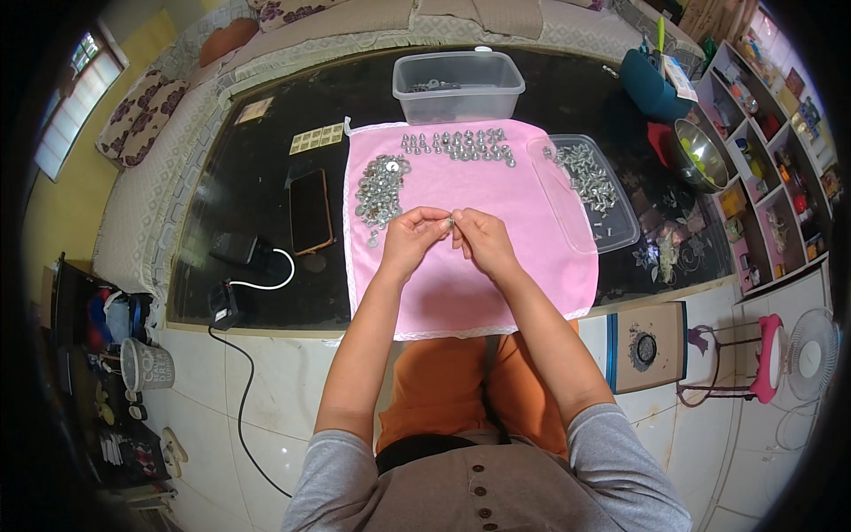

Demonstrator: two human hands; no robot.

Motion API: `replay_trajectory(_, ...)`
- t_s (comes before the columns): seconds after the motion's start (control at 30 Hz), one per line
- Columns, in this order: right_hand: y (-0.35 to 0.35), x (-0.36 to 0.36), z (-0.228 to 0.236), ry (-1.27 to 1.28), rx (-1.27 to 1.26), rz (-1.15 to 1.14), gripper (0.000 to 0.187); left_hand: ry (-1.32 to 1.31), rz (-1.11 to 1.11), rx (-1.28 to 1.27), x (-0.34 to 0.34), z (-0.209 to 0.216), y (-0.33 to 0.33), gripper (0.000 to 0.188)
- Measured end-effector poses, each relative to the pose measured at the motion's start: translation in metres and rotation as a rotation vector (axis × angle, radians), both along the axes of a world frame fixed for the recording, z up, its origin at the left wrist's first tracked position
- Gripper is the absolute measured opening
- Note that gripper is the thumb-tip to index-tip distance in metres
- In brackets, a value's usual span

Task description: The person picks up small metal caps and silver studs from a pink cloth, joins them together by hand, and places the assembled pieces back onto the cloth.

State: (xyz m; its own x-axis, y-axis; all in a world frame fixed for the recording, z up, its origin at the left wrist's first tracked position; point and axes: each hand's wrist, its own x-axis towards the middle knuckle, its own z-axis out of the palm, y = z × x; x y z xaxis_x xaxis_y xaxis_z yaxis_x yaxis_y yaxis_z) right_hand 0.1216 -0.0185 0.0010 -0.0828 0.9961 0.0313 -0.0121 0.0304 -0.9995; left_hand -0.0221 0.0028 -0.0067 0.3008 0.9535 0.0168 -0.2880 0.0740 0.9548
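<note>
Above the pink cloth (496, 284), my left hand (415, 238) and my right hand (483, 238) meet fingertip to fingertip. Both are closed in a pinch on a small silvery metal piece (451, 222), mostly covered by the fingers, so its exact kind does not show. Just left and beyond my left hand lies a loose pile of round metal washer-like parts (379, 193). Farther back, small cone-shaped metal pieces (470, 144) stand in rows on the cloth. To the right, a shallow clear plastic tray (625, 226) holds many silvery screws (589, 182).
A clear lid (560, 195) lies beside the tray. Behind the cloth stands a deep plastic tub (458, 102) with some dark parts inside. A phone (310, 211), a black adapter (241, 252) and a white cable are at left. A steel bowl (700, 156) and teal container (653, 84) stand at right.
</note>
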Motion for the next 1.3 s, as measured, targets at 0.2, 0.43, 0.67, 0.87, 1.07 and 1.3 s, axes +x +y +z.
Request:
replay_trajectory(0.2, 0.0, 0.0, 0.0, 0.006, -0.008, 0.003, 0.034, -0.018, 0.004, 0.014, 0.001, 0.0, 0.001, 0.013)
replay_trajectory(0.43, -0.005, -0.006, 0.013, -0.07, 0.005, -0.107, 0.031, -0.006, -0.002, -0.011, 0.0, 0.001, 0.001, 0.014)
replay_trajectory(0.67, -0.002, -0.003, 0.007, -0.057, -0.003, -0.054, 0.03, -0.009, -0.005, 0.011, 0.001, 0.002, 0.0, 0.014)
replay_trajectory(0.87, -0.002, -0.002, 0.005, -0.065, -0.031, -0.031, 0.029, -0.005, -0.024, -0.011, -0.001, -0.001, 0.001, 0.014)
replay_trajectory(1.07, -0.004, -0.003, 0.008, -0.032, -0.033, -0.04, 0.029, -0.022, -0.008, -0.004, 0.0, 0.002, 0.0, 0.014)
replay_trajectory(1.3, -0.004, -0.006, 0.008, -0.05, -0.012, -0.058, 0.029, -0.01, -0.014, -0.016, -0.001, 0.001, 0.0, 0.014)
